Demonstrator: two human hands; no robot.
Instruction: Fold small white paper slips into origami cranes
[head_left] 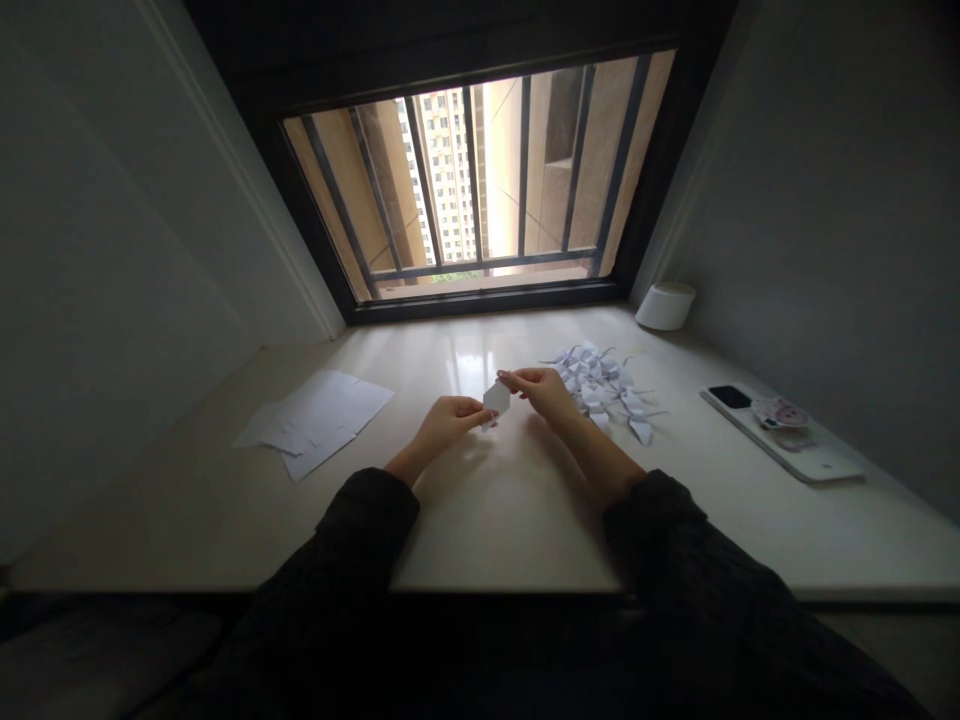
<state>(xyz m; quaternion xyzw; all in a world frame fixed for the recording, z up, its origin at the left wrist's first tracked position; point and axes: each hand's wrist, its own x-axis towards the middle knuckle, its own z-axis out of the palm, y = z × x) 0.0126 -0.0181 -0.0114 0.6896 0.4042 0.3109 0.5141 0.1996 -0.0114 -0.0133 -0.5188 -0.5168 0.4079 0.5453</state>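
Note:
Between my two hands is a small piece of white paper, held up a little above the pale sill. My left hand pinches its lower left edge between thumb and fingers. At its upper right edge, my right hand has it in a fingertip pinch. Just beyond my right hand lies a pile of small folded white paper pieces, several with thin twisted tails. Flat sheets of white paper rest in a loose stack to the left of my left hand.
A white phone with a cartoon grip on its back lies at the right. Near the window's right corner stands a white cylindrical object. The barred window rises behind the sill, with walls on both sides.

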